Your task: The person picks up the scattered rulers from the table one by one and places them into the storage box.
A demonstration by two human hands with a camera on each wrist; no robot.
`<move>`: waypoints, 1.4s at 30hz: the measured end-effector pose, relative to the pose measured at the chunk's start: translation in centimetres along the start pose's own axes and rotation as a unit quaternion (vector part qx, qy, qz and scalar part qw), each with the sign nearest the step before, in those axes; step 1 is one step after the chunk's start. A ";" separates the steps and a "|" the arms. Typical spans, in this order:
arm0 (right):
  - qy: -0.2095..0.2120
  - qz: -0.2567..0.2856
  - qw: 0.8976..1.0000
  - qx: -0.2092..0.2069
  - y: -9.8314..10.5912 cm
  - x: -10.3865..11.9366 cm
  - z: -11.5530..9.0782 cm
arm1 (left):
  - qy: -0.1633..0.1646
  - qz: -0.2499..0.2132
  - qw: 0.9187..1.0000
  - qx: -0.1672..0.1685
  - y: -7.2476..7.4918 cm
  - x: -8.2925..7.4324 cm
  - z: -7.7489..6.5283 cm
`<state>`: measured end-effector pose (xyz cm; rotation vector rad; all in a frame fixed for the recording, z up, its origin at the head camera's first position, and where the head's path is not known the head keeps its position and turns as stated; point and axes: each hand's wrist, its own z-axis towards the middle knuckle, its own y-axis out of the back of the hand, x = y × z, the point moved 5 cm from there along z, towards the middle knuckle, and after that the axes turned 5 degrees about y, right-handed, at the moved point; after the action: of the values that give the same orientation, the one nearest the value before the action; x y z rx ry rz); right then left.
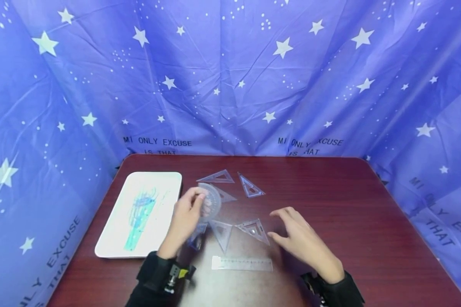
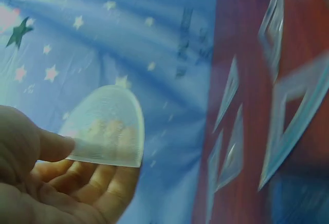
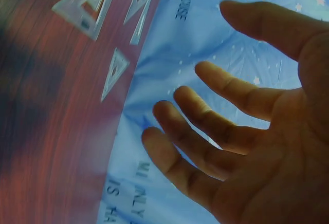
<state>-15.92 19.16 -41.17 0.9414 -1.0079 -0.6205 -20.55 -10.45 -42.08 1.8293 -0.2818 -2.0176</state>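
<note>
My left hand pinches a clear protractor by its straight edge, thumb on one face and fingers behind it. In the left wrist view the protractor shows its curved rim upward. Fingers spread, my right hand holds nothing; it hovers beside a clear set square. Another set square lies to the left of that one, with a bluish one partly hidden by the left wrist. Behind the protractor lies a further set square, partly covered. A clear ruler lies nearest me.
On the left of the dark red table sits a white tray with a teal, scribbled-looking patch inside. Two more set squares, one flat and one bluish, lie toward the back. A blue starry curtain surrounds the table.
</note>
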 end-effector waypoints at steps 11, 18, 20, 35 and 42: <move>-0.045 0.002 0.999 0.016 0.8 -3.4 -1.4 | 0.055 0.125 0.990 0.036 6.1 2.5 4.4; -0.052 -0.018 0.997 0.047 0.8 -4.9 -2.3 | 0.108 0.194 0.971 0.093 8.5 4.9 6.5; -0.052 -0.020 0.997 0.059 0.7 -5.2 -2.5 | 0.119 0.218 0.963 0.104 9.0 5.6 7.0; -0.063 -0.015 0.994 0.088 0.3 -5.8 -3.1 | 0.106 0.307 0.924 0.200 9.7 15.9 12.0; -0.054 -0.011 0.994 0.098 -0.1 -5.4 -3.0 | 0.081 0.329 0.925 0.171 9.7 18.0 13.0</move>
<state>-15.45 24.52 -44.17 1.1018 -1.1723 -0.6027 -32.95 -28.29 -52.79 1.7496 -1.0938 -1.3987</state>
